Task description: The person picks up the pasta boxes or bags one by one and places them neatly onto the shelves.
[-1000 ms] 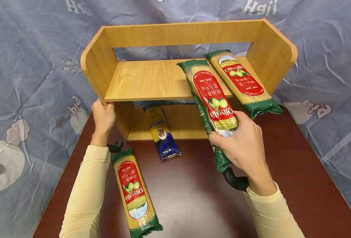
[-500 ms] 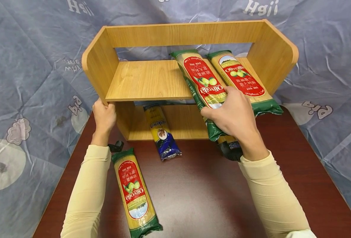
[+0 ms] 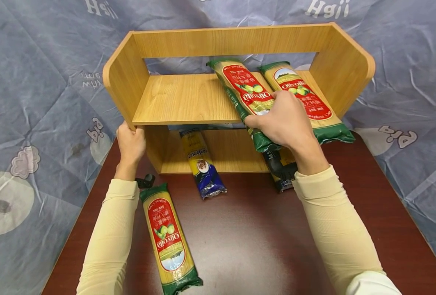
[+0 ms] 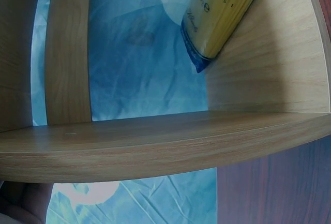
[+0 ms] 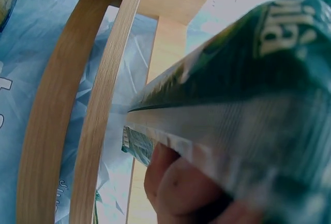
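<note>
Head view: the right hand [image 3: 286,121] had its thumb and fingers clamped on the near half of an Olivoilà packet [image 3: 241,84]. That packet lay aslant, its far end over the upper shelf [image 3: 184,98] and its near end projecting past the front edge; contact with the board could not be determined. A second Olivoilà packet [image 3: 317,110] rested just to its right, also overhanging. The left hand [image 3: 131,143] gripped the left side panel [image 3: 127,78], fingers curled round it. A yellow-and-blue packet [image 3: 203,166] extended from the lower compartment over the table [image 3: 240,233]; a third Olivoilà packet [image 3: 170,241] lay near the left forearm.

Left wrist view: only a dark portion of the left hand showed beside the panel; finger detail was unreadable.

Right wrist view: bent fingers [image 5: 183,188] pressed against the gripped packet.
</note>
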Motion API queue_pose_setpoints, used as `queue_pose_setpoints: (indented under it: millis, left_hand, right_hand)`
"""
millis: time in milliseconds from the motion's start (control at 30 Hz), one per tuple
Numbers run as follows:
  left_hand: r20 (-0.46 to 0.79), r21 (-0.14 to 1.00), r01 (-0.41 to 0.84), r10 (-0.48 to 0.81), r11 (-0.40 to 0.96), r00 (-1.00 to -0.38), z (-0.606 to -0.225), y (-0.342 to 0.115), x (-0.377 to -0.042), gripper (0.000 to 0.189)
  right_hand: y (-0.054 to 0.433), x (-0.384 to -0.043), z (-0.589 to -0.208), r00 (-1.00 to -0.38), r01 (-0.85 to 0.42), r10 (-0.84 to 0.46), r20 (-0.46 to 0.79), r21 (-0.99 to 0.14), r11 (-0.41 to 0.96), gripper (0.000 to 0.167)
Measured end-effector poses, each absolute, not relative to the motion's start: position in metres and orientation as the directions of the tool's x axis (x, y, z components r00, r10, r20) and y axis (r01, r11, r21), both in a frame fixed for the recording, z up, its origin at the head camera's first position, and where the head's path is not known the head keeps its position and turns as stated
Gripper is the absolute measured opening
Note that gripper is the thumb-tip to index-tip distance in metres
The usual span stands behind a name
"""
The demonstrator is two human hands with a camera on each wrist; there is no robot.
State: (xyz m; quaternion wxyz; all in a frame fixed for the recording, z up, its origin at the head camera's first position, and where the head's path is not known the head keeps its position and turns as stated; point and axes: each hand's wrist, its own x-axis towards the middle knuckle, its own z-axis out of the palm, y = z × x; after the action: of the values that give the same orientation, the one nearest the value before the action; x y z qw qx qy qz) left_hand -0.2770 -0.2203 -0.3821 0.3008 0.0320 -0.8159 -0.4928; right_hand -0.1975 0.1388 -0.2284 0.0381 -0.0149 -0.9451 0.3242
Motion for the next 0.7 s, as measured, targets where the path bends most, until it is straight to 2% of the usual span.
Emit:
queue_pose_setpoints:
  millis: [333, 700]
  left_hand:
    - [0.453, 0.82, 0.232, -0.345, 0.523, -0.822, -0.383, -0.221, -0.278, 0.027]
    - [0.458, 0.815, 0.227, -0.354, 0.533, -0.815, -0.382, -0.22, -0.278, 0.027]
  right_hand:
    - [0.136, -0.218, -0.223, -0.996, 0.081, 0.086, -0.022, -0.614, 0.785, 0.061]
    - [0.133, -0.234, -0.232, -0.998, 0.062, 0.056, -0.029, -0.629, 0.775, 0.057]
